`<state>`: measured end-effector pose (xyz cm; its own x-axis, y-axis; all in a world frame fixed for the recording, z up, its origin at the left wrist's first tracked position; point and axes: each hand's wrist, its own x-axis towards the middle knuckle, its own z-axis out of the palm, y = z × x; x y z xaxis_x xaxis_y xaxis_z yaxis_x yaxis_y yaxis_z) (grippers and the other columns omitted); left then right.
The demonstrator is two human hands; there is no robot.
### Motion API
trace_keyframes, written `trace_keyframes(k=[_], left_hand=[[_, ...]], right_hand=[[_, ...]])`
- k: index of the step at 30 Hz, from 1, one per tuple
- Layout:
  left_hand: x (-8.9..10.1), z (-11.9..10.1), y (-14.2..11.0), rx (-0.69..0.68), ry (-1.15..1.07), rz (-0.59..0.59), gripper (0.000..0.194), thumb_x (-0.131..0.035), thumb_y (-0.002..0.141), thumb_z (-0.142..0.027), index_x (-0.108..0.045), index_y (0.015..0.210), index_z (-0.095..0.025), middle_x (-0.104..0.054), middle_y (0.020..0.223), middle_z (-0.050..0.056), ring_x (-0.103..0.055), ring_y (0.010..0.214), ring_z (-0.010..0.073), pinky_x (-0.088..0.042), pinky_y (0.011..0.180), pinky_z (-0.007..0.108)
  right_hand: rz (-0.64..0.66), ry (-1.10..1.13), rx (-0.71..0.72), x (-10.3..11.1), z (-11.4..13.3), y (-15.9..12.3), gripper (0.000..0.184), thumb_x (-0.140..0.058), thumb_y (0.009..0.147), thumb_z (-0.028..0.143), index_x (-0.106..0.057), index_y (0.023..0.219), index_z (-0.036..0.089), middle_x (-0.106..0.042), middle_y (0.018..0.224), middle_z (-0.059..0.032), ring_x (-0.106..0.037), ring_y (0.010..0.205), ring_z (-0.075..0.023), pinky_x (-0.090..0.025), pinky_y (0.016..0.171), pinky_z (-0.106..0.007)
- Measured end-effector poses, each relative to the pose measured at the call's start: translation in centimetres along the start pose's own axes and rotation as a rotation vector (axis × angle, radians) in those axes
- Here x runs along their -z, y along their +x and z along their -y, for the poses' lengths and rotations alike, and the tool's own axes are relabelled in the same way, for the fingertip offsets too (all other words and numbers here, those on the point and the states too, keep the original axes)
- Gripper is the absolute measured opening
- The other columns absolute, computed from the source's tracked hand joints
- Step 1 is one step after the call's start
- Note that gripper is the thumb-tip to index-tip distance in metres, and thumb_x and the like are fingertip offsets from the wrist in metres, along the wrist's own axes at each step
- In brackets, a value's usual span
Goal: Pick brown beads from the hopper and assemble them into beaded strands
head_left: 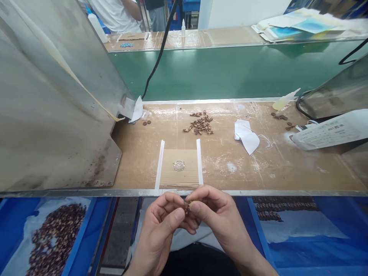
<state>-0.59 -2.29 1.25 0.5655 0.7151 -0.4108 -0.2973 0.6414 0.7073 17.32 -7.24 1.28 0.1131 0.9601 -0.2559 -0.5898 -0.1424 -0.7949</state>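
Both hands are raised just over the near edge of the bench, fingers curled inward and closed on a small copper-and-brown piece (187,208), which sits pinched between them. The left hand (160,234) grips it from one side with its thumb (176,215) and fingertips, while the right hand (221,219) presses in from the other with its thumb (195,209). The fingers hide most of the piece, and its exact shape cannot be made out. Beyond the hands, on the brown workbench (244,168), a cardboard square (184,178) lies between two white tape strips (159,166) and carries a clear round disc (179,165). Farther off lies a scattered heap of similar copper-and-brown pieces (199,124), beside a crumpled white tissue (245,136). Below the bench edge, a blue tray (86,237) to the left holds a large mound of dark pieces (54,239).
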Motion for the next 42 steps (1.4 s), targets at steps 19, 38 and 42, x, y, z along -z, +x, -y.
trace_keyframes(k=[19,38,42], left_hand=[[-1.1,0.8,-1.2,-0.575,0.685,-0.437,0.018,-0.109,0.091,-0.033,-0.099,0.107,-0.031,-0.096,0.105,0.004,-0.092,0.093,0.0263,-0.077,0.090,0.031],[-1.3,1.2,-1.1,-0.721,0.767,-0.538,0.024,-0.109,0.089,-0.025,-0.100,0.110,-0.034,-0.097,0.105,0.000,-0.092,0.085,0.0249,-0.077,0.085,0.031],[-1.2,1.2,-1.3,-0.668,0.736,-0.537,0.022,-0.111,0.088,-0.028,-0.100,0.106,-0.034,-0.096,0.102,0.001,-0.092,0.084,0.0255,-0.076,0.082,0.030]], right_hand=[[-0.053,-0.176,0.094,0.3,0.4,-0.3,0.018,-0.096,0.106,0.046,-0.096,0.106,0.027,-0.082,0.084,-0.0027,-0.076,0.070,-0.0170,-0.065,0.069,-0.027],[-0.057,-0.156,0.080,-0.4,0.8,-0.4,0.021,-0.096,0.105,0.048,-0.096,0.105,0.027,-0.083,0.085,-0.0024,-0.074,0.071,-0.0163,-0.065,0.071,-0.027],[-0.073,-0.122,0.039,-0.4,0.8,-0.3,0.027,-0.101,0.101,0.051,-0.095,0.102,0.025,-0.082,0.081,-0.0026,-0.072,0.067,-0.0163,-0.064,0.068,-0.027]])
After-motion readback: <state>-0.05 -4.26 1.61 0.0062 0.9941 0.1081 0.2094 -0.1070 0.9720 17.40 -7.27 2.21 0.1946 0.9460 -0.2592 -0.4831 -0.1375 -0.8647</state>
